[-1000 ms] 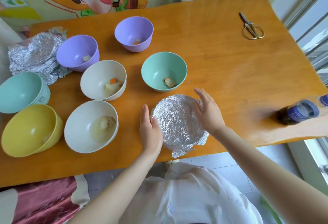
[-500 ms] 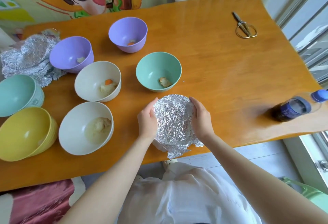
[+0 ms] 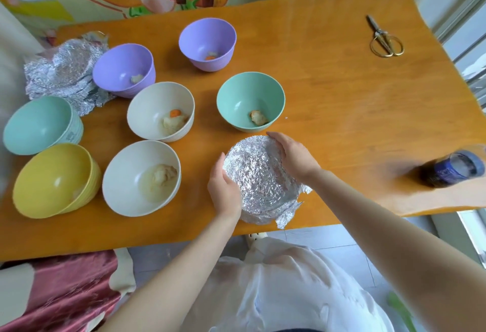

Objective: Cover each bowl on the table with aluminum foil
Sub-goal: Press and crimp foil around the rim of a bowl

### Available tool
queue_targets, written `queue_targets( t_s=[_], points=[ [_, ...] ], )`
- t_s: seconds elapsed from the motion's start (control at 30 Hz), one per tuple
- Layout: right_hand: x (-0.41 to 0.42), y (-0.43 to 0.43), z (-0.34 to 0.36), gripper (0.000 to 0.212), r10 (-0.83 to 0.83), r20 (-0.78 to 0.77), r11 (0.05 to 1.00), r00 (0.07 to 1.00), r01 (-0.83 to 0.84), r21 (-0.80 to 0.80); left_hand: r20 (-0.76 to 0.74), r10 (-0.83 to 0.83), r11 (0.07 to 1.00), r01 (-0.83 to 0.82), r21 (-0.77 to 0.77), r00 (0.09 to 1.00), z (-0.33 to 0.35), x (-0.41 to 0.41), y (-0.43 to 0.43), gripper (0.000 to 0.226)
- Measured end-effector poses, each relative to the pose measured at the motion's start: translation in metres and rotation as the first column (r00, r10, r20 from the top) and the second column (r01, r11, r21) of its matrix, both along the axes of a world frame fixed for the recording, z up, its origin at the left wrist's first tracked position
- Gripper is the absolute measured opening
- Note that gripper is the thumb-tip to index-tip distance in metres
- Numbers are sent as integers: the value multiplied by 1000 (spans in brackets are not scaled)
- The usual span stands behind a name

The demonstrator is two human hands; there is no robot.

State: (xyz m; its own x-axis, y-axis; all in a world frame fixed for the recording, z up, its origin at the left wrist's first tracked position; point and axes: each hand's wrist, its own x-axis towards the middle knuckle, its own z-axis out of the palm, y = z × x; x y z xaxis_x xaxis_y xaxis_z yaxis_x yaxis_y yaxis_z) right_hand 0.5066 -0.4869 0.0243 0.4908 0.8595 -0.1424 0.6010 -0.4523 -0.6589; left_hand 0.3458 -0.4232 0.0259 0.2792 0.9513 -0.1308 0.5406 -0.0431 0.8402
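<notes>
Left hand (image 3: 224, 189): set against the near-left wall of the foil-covered bowl (image 3: 260, 181), palm to the foil, fingers curved round the side, thumb lying along the rim. Right hand (image 3: 294, 158): laid over the far-right rim of the same bowl, fingers bent down over the crinkled foil, wrist angled back toward the body; both hands grasp the bowl between them. Location: the foil-covered bowl stands on the orange table (image 3: 342, 95) close to its near edge, just in front of the near teal bowl (image 3: 251, 100), with a loose corner of foil sticking out at its near-right side. Bowls, eight in all: one covered, seven uncovered. Uncovered: two purple, the left purple bowl (image 3: 123, 68) and the far purple bowl (image 3: 207, 42); two teal, the near teal bowl and the left teal bowl (image 3: 39, 123); two white, the upper white bowl (image 3: 160, 110) and the lower white bowl (image 3: 140, 176); one yellow bowl (image 3: 55, 179), tilted, at the left edge. Scraps of food show in both purple bowls, both white bowls and the near teal bowl. Loose foil sheets (image 3: 65, 68): one crumpled heap, far left, partly under the left purple bowl. Scissors (image 3: 385, 39): one pair, far right corner. Bottle (image 3: 452, 170): one, dark with a blue label, blurred, at the right edge.
</notes>
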Motion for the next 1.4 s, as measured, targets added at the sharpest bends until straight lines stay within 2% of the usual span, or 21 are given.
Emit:
queue_targets(
  t_s=[0.1,0.17,0.23,0.33,0.4,0.53,0.63,0.8,1.07,1.17,1.27,1.4],
  points=[
    [8,8,4,39,21,27,999,999,-19,-46,-21,31,999,-32,-40,999,1,-9,-8,44],
    [6,6,8,42,-49,29,998,998,50,-26,-34,65,995,-68,-80,997,4,-16,-10,42],
    [-3,1,12,43,-144,17,990,989,144,7,-30,44,998,-46,-52,999,7,-21,-5,40],
    [-21,-12,15,43,-257,-10,965,966,257,40,-3,-121,985,121,122,993,11,-17,12,39],
    [-32,-18,14,42,-308,-30,949,951,309,58,-13,-251,953,249,173,968,12,-8,25,39],
    [-40,-23,4,36,-388,-149,907,910,406,117,-51,-457,872,459,167,888,8,13,47,38],
    [-41,-25,-3,35,-379,-154,904,912,401,146,-53,-523,844,525,105,851,4,19,57,40],
    [-44,-22,-8,43,-421,-172,877,891,448,172,-12,-466,878,464,117,885,1,17,60,43],
    [-44,-22,-10,45,-369,-142,905,918,390,171,30,-399,916,396,62,917,2,7,55,39],
    [-43,-24,-10,31,-327,-142,929,934,345,134,69,-314,948,316,-25,947,3,3,56,29],
    [-36,-21,-3,36,-237,-42,968,970,240,71,34,-208,964,211,-162,977,3,-2,56,14],
    [-25,-5,9,38,-135,52,991,990,133,35,35,-211,947,214,-241,977,5,-8,56,19]
  ],
)
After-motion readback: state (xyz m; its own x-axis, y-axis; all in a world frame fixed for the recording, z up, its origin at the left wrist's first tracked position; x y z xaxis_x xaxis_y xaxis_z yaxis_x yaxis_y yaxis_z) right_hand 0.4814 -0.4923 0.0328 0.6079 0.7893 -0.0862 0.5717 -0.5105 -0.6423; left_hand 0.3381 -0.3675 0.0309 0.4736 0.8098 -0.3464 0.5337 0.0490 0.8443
